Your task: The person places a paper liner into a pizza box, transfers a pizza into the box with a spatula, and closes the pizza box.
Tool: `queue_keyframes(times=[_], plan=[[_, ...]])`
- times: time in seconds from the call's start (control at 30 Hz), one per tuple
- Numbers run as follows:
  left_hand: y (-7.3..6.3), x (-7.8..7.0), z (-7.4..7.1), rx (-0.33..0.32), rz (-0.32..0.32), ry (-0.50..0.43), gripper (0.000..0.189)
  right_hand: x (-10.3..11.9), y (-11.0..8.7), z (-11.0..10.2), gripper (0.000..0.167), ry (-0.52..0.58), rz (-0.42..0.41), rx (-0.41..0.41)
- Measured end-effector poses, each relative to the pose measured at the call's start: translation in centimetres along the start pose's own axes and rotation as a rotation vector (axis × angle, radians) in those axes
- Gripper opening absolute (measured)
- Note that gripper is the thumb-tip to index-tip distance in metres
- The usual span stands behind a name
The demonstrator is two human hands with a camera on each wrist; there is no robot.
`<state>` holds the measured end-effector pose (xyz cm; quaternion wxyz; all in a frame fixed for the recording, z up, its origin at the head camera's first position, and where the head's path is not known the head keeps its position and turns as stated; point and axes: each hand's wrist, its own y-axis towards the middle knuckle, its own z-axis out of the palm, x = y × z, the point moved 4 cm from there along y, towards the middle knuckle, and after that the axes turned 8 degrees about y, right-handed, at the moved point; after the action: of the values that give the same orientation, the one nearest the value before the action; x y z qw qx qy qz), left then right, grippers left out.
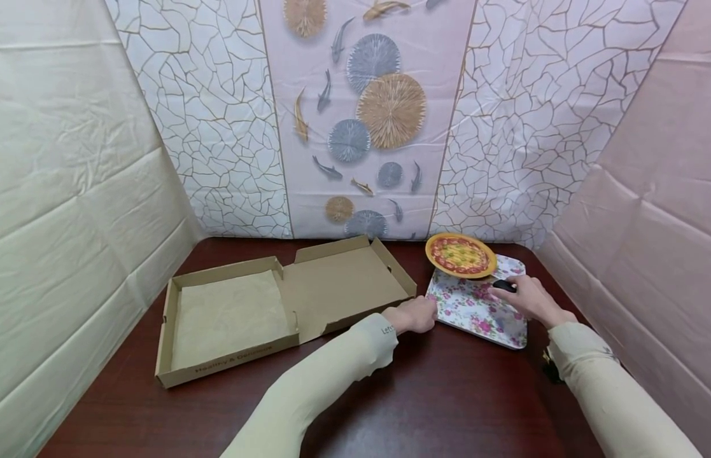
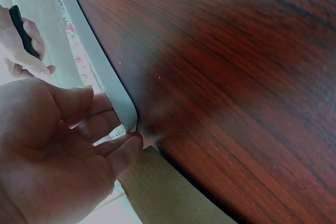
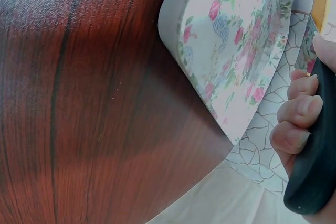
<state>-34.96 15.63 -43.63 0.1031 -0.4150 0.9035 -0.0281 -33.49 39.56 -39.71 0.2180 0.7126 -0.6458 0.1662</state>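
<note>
My right hand (image 1: 533, 298) grips the black handle (image 3: 315, 145) of a pizza server with a metal blade (image 3: 307, 51). At the blade's far end is a round pizza (image 1: 461, 254) with an orange rim, which overlaps the back of a flower-patterned tray (image 1: 475, 315) in the head view. My left hand (image 1: 415, 314) holds the tray's near left corner; in the left wrist view its fingers (image 2: 123, 153) curl round the tray's pale rim (image 2: 97, 56). Part of the blade is hidden under the pizza.
Left of the tray lies an unfolded cardboard pizza box (image 1: 344, 286), its lid toward the tray and its base (image 1: 232, 318) lined with paper. The dark wooden table (image 1: 447, 394) meets cloth-covered walls at the back and both sides. A small dark object (image 1: 552, 367) shows beside the right sleeve.
</note>
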Motion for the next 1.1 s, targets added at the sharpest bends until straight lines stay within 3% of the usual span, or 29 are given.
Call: queue_keyframes(times=[0.33, 1.1], plan=[[-0.1, 0.0, -0.3, -0.017, 0.008, 0.002, 0.034, 1.0, 0.4, -0.3, 0.038, -0.02, -0.038, -0.018], [0.1, 0.0, 0.1, -0.004, -0.006, -0.001, 0.037, 1.9, 0.6, -0.3, 0.052, 0.003, -0.031, -0.001]])
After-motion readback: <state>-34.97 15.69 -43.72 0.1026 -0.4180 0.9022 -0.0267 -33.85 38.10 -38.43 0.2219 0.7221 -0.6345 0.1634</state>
